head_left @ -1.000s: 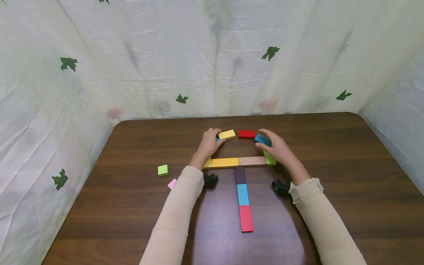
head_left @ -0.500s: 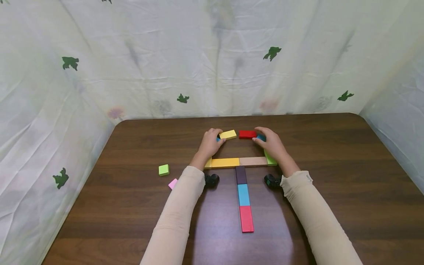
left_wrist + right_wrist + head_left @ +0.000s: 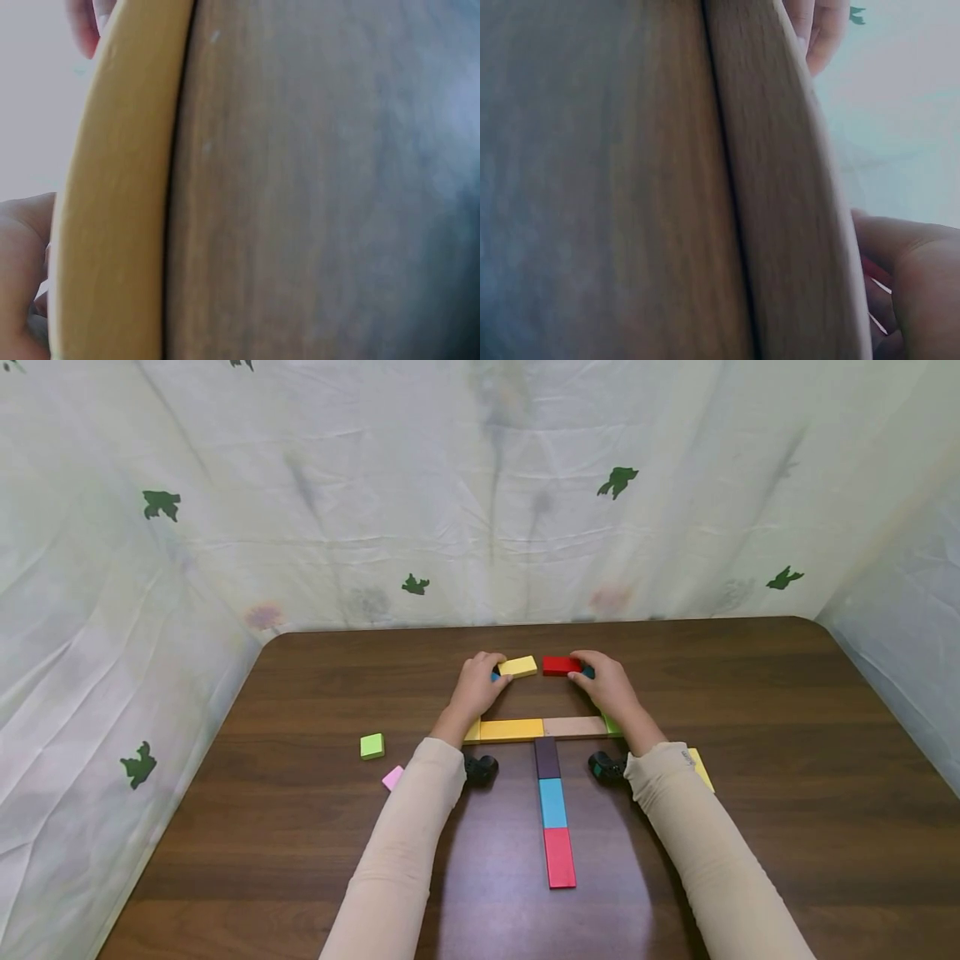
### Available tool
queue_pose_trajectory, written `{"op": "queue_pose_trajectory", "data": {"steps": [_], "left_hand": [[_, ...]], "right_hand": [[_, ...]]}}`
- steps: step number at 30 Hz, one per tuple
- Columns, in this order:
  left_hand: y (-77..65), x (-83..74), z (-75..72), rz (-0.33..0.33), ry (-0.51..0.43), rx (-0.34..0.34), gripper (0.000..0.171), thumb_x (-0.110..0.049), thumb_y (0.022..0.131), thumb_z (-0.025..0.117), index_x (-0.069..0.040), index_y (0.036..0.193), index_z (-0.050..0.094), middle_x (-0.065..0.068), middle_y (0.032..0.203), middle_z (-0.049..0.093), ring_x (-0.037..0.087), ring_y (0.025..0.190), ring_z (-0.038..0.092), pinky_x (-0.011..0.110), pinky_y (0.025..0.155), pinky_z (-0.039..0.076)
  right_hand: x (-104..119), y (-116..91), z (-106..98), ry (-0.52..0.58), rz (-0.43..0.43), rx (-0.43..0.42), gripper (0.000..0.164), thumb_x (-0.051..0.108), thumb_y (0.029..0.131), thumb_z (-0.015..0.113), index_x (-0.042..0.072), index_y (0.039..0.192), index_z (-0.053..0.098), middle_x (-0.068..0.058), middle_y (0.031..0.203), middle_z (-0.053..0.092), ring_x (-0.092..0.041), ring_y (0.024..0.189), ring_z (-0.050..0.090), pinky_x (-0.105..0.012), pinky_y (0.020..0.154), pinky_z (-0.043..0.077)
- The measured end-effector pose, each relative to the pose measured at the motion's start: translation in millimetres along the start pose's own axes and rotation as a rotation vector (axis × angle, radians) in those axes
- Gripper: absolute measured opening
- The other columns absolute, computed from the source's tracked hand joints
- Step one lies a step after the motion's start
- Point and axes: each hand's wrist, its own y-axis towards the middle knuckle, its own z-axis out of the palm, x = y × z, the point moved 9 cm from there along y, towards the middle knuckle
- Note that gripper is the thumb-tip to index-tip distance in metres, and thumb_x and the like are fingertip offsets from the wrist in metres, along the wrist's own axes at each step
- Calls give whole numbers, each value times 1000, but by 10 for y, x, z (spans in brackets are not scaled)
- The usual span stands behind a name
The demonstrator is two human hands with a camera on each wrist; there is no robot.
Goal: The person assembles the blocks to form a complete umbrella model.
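Note:
My left hand (image 3: 474, 689) holds a blue block (image 3: 495, 676), mostly hidden between thumb and fingers. Its right side meets a slanted pale yellow block (image 3: 517, 667). Across a small gap lies a red block (image 3: 561, 666). Against the red block's right end, my right hand (image 3: 613, 691) grips another blue block (image 3: 588, 672), largely covered by the fingers. Nearer to me runs a row with a yellow block (image 3: 512, 731) and a tan block (image 3: 574, 727). These two fill much of the wrist views as a yellow edge (image 3: 116, 187) and a tan edge (image 3: 780, 172).
A dark purple block (image 3: 547, 758), a light blue block (image 3: 552, 803) and a pinkish-red block (image 3: 559, 857) form a line toward me. Loose on the left are a green block (image 3: 372, 746) and a pink block (image 3: 392, 777). Another yellow block (image 3: 701, 769) shows beside the right sleeve.
My right hand has moved left with its blue block, up to the red block. A yellow block beside the right sleeve has come into view. The left hand stays nearly in place.

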Motion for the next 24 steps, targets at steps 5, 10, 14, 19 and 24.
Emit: {"op": "queue_pose_trajectory", "data": {"steps": [5,10,14,19,24], "left_hand": [[-9,-5,8,9,-11,-2,39,-27,88,58,-9,122,54,8,121,50,26,109,43,34,89,38],[-13,-6,13,16,-17,-3,39,-27,88,58,-9,122,54,8,121,50,25,109,42,34,89,37],[-11,-7,14,23,-13,-1,39,-27,88,58,-9,122,54,8,121,50,25,109,43,34,89,38],[-10,-12,15,32,-11,-3,38,-27,88,58,-10,122,55,8,121,50,24,107,43,33,88,38],[-3,-16,17,39,-12,-7,37,-26,88,58,-10,121,56,8,120,51,24,107,43,33,88,38]], "right_hand": [[7,-8,-4,-7,-9,-12,38,10,86,60,0,122,53,-16,125,50,-31,116,43,-44,95,34],[18,-14,-6,-21,-19,-16,36,9,86,60,1,120,55,-16,124,51,-31,115,44,-44,94,34],[22,-10,-7,-30,-33,-20,34,9,86,60,1,119,56,-16,124,51,-31,115,44,-44,94,34],[23,-9,-4,-39,-42,-17,34,10,86,60,1,119,56,-15,125,50,-30,116,43,-44,94,35],[25,-6,5,-42,-40,-6,35,11,86,60,1,119,56,-15,126,49,-30,117,43,-43,95,35]]}}
